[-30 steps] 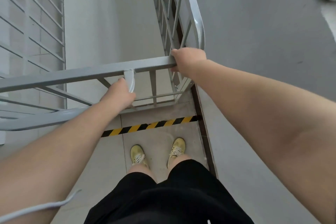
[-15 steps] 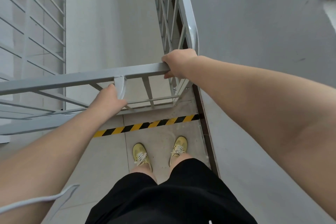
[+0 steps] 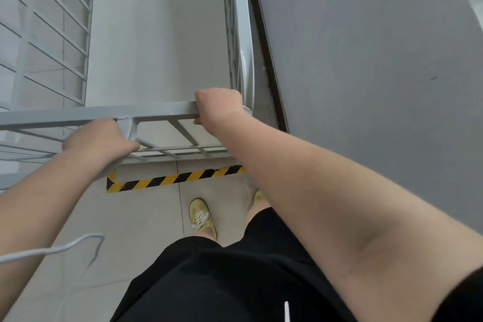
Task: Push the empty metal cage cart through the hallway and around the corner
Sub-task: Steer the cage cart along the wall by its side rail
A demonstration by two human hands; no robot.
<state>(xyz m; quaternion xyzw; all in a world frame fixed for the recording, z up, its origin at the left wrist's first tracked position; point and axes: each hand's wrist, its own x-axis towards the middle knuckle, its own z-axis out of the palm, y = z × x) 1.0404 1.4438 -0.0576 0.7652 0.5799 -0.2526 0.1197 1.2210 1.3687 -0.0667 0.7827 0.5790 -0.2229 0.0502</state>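
The grey metal cage cart (image 3: 65, 115) fills the upper left of the head view, seen from above. Its flat floor panel is bare, and barred walls rise on the left and right. My right hand (image 3: 219, 104) is closed over the near top rail, close to the right corner post. My left hand (image 3: 96, 138) grips the same near side lower down, beside a white strap hanging from the rail. Both arms reach forward over my legs.
A grey wall (image 3: 366, 73) with a dark skirting strip runs close along the cart's right side. Yellow-black hazard tape (image 3: 170, 180) crosses the tiled floor just behind the cart. My yellow shoes stand behind it. A white cable (image 3: 65, 248) loops at lower left.
The cart has swung so its right side now lies nearly parallel to the wall. The tape's left corner has come into view, and my feet have shifted right.
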